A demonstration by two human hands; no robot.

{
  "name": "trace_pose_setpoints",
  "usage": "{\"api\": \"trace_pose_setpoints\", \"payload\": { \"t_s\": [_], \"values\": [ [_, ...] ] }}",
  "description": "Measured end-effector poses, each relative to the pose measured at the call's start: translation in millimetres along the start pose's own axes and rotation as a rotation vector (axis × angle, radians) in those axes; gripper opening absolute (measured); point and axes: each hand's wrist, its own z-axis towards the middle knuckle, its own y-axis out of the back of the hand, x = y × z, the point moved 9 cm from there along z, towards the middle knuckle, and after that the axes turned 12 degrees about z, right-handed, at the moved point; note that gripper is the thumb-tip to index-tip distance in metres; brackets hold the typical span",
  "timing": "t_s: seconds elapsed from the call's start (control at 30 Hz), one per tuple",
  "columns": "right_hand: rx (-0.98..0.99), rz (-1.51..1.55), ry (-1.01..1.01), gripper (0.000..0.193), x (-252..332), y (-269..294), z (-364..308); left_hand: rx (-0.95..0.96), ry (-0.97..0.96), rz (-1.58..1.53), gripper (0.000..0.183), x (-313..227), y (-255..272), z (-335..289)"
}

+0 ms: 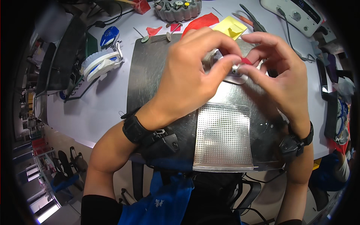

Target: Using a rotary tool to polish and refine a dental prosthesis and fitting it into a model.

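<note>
A small red piece [245, 60], like a scrap of sheet or cloth, sits at the fingertips of both hands over the upper part of a steel plate. My left hand [191, 71] pinches it from the left between thumb and index finger. From the right, the thumb and fingers of my right hand [283, 69] close on it. Just below the fingertips is a whitish, rounded object [235, 79] with a shiny edge. My hands mostly hide it, and I cannot make out its kind.
The steel plate [146, 75] carries a perforated metal tray [224, 137] at its near edge. Beyond lie red sheet [202, 23], yellow paper [229, 28], tweezers [253, 18] and a grey bit holder [178, 13]. A tape dispenser [101, 63] stands left; a white control unit [294, 15], far right.
</note>
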Motion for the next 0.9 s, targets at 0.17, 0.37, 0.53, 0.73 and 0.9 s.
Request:
{"api": "trace_pose_setpoints", "payload": {
  "t_s": [0.17,0.37,0.53,0.73,0.9],
  "values": [
    [0.091,-0.393,0.159,0.02,1.7,4.5,4.0,-0.043,0.366,-0.337,0.016,31.3,-2.0,-5.9],
    [0.017,-0.397,0.136,0.014,0.3,5.1,6.4,0.085,0.514,-0.471,0.019,41.6,-21.3,-15.2],
    [0.061,-0.423,0.136,0.015,-8.0,-0.1,3.4,0.117,0.502,-0.433,0.022,40.4,-25.2,-15.7],
    [-0.043,-0.373,0.048,0.013,-5.1,7.1,0.8,0.049,0.488,-0.425,0.023,37.9,-18.0,-15.2],
    [0.14,-0.3,0.129,0.012,5.5,-2.1,-0.7,0.111,0.4,-0.287,0.029,13.3,-17.6,-17.3]
  ]
}}
